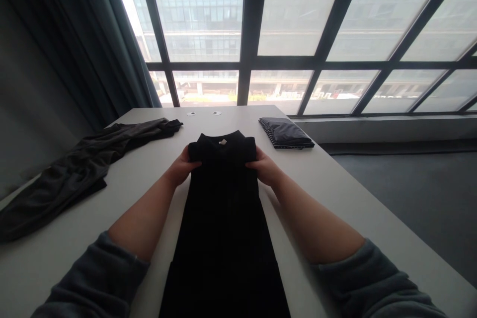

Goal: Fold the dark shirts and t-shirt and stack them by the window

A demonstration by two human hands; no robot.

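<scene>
"Black garment (pixel 225 218): where does it lie from the hands?"

"Between them, lengthwise on the white table (pixel 313 174), its collar (pixel 208 144) end at the hands and its body running back between the forearms (pixel 143 218), past the lower edge of the view."

"And how is the left hand (pixel 181 165)?"

"Clamped on the garment's left upper corner, thumb on top of the cloth; its other fingers are mostly hidden."

"The right hand (pixel 264 165)?"

"Much the same: pinched on the opposite corner, thumb over the fabric."

"Anything just beyond the hands?"

"Between and slightly ahead of both, a small pale label (pixel 222 142) inside the collar."

"Farther out?"

"Ahead of the right hand and to its right sits a folded stack: grey cloth (pixel 288 129) over striped cloth (pixel 269 135). Out to the left of the left hand lies a rumpled dark grey garment (pixel 74 169). Two round fittings (pixel 217 113) are set in the tabletop, well ahead of both hands."

"And past the table?"

"Ahead of the hands, a wall of windows (pixel 201 10) in dark frames (pixel 253 20); far beyond the left hand, to its left, hangs a dark curtain (pixel 93 35)."
</scene>
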